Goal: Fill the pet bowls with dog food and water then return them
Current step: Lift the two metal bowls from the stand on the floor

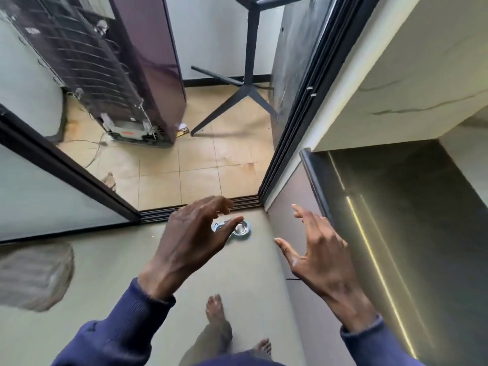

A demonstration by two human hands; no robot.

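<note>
Two shiny metal pet bowls sit side by side on the grey floor, close to the dark door track. My left hand hovers high above them with loosely spread fingers and hides most of the left bowl. My right hand is raised to the right of the bowls, fingers spread, holding nothing. Neither hand touches a bowl. I cannot tell what is in the bowls.
A sliding door frame opens onto a tiled room with the back of a fridge and a black stand. A cabinet wall runs along the right. A grey rug lies at left. My bare feet stand below.
</note>
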